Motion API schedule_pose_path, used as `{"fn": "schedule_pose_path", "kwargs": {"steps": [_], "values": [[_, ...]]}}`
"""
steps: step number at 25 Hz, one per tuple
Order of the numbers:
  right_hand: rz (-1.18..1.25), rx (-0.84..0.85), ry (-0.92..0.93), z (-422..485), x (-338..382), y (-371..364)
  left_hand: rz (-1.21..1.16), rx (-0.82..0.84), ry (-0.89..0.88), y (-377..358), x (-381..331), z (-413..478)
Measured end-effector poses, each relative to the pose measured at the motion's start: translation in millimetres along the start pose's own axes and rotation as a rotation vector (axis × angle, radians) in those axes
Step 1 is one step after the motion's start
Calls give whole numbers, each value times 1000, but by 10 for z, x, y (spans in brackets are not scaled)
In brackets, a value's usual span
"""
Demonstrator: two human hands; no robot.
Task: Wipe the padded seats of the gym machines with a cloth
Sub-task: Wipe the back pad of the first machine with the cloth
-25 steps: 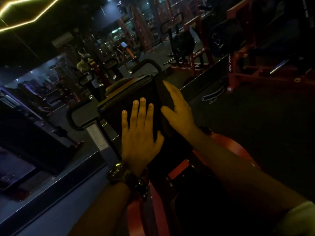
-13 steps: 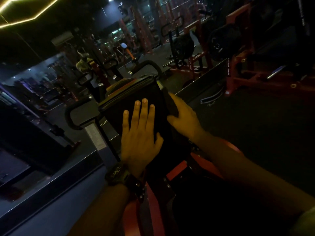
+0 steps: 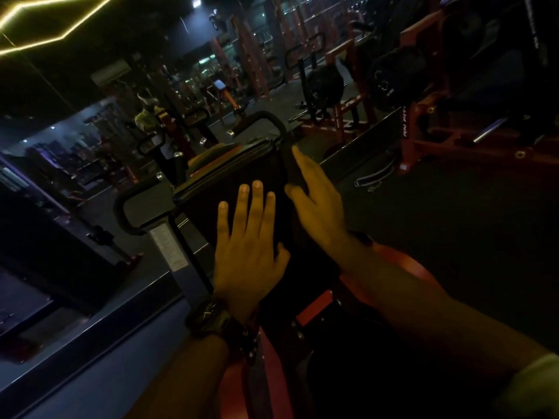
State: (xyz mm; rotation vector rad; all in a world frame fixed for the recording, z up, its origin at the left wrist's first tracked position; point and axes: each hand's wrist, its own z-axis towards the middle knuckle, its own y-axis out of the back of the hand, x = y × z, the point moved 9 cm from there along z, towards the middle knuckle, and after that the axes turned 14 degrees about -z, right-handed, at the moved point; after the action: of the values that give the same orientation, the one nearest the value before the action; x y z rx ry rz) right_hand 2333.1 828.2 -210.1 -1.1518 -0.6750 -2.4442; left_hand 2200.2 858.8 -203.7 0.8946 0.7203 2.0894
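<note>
Head camera view, looking down in a dim gym. My left hand [image 3: 248,255] lies flat on the face of a black padded seat [image 3: 239,173], fingers straight and slightly spread, thumb out to the side. A dark wristwatch [image 3: 208,316] sits on that wrist. My right hand [image 3: 317,204] rests just beside it along the pad's right edge, fingers straight and together, pointing away from me, thumb splayed onto the pad's face. A dark strip shows between that thumb and the fingers; I cannot tell whether it is the cloth or the pad's side.

The pad is tilted and mounted on a red machine frame [image 3: 314,306] in front of me. A curved black handle [image 3: 263,119] rises behind the pad's top, and a second one [image 3: 121,213] loops out to its left above a pale label [image 3: 169,249] on the post. Farther off stand red racks with a black weight plate [image 3: 325,86]. A yellow light strip [image 3: 36,43] glows on the ceiling, upper left.
</note>
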Motion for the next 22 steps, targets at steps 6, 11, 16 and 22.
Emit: {"fn": "schedule_pose_path", "kwargs": {"steps": [6,11,16,22], "values": [[-100,20,41,-83,-173,-78,-6,-26,14,-17,-19,12],[-105,30,140,168,102,35,8,-15,42,-65,-46,16],[-48,87,-6,-115,-330,-111,4,6,-18,-57,-12,-13],[-75,226,-117,-563,-908,-201,20,41,-24,-90,-38,-26]]}}
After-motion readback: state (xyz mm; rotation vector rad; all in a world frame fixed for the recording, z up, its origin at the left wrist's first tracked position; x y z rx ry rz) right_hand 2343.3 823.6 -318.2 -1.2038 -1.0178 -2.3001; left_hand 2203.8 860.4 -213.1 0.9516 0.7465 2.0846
